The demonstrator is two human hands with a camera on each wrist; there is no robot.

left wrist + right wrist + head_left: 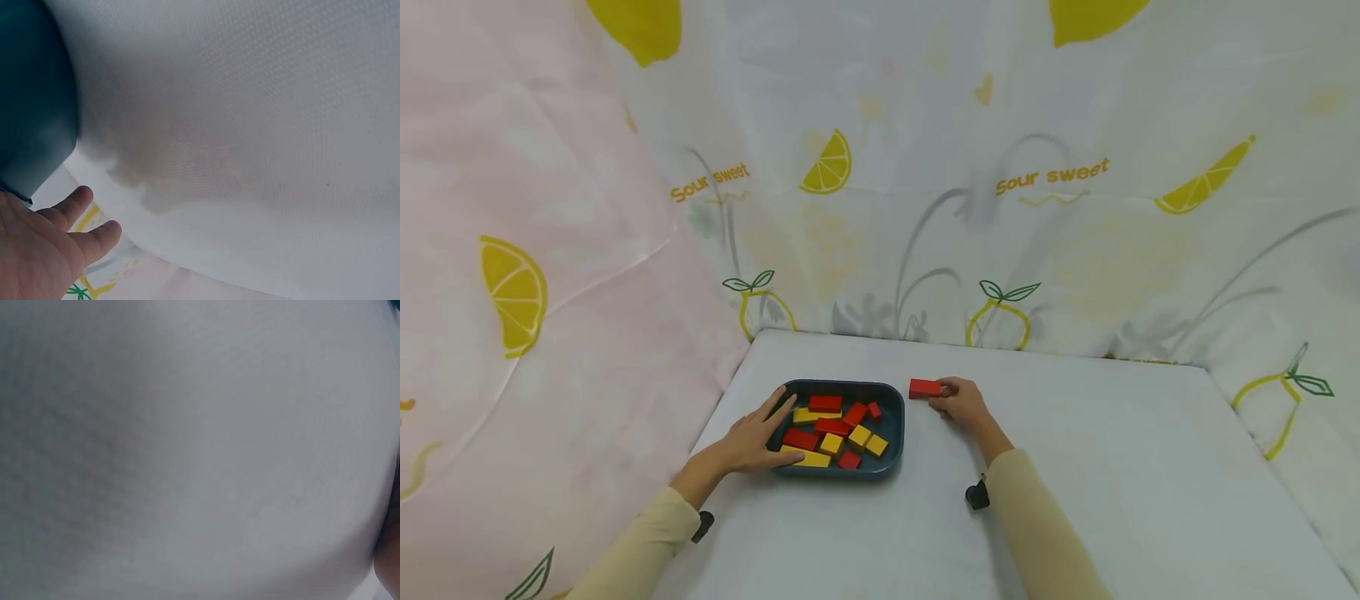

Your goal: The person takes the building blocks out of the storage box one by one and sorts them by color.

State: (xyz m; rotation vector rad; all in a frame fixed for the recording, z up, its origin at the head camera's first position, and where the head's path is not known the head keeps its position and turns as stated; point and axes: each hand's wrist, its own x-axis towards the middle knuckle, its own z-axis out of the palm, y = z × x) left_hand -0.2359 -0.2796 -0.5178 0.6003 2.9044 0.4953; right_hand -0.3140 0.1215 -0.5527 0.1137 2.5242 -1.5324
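Note:
My left hand (751, 442) lies over the left end of a dark blue-green tray (891, 417), fingers spread and thumb toward the near rim. In the left wrist view, two extended fingertips of that hand (37, 250) show beside the tray's outer wall (37, 94). Red and yellow blocks, some long and some short, lie loosely in the tray, among them a yellow block (859, 436). Just right of the tray's far corner, my right hand (962, 402) pinches a red rectangular block (924, 389) by its right end. The right wrist view shows only a sliver of hand (389, 559).
White cloth covers the table (1075, 475), which extends to the right of the tray. A lemon-patterned curtain (887, 250) hangs behind the far edge and along the left side. Dark wrist devices (977, 495) sit at both cuffs.

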